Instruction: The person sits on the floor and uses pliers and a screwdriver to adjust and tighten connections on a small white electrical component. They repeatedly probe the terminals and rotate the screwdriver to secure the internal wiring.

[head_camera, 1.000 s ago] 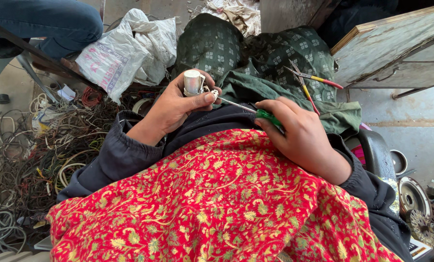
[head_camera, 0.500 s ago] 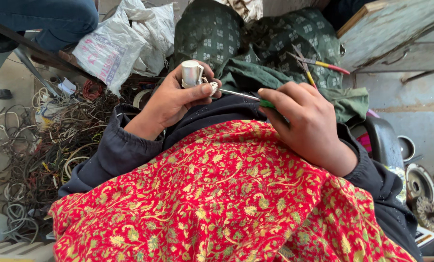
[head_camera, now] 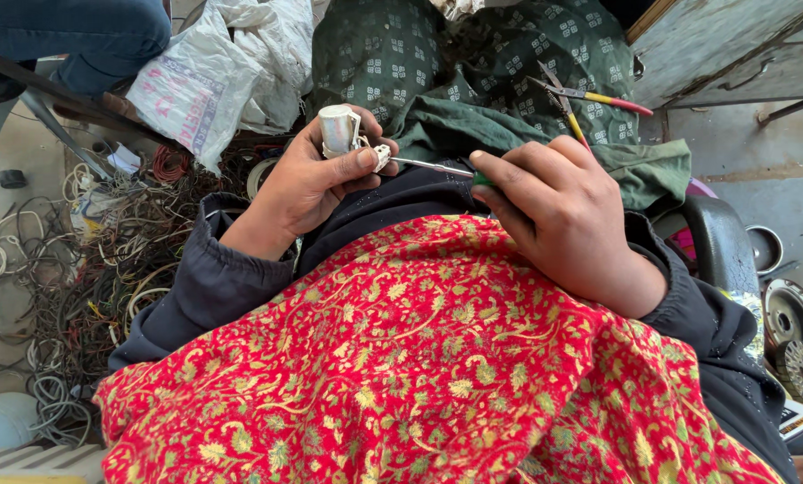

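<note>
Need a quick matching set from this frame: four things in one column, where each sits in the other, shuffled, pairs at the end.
Things:
1. small white cylindrical part
2. screwdriver
3. pliers
4. tangle of wires

Places:
A. lying on the green cloth, above the right hand
B. on the floor at the left edge
C. held up in the left hand
D. gripped in the right hand, tip at the white part

Pairs: 1-C, 2-D, 3-A, 4-B
</note>
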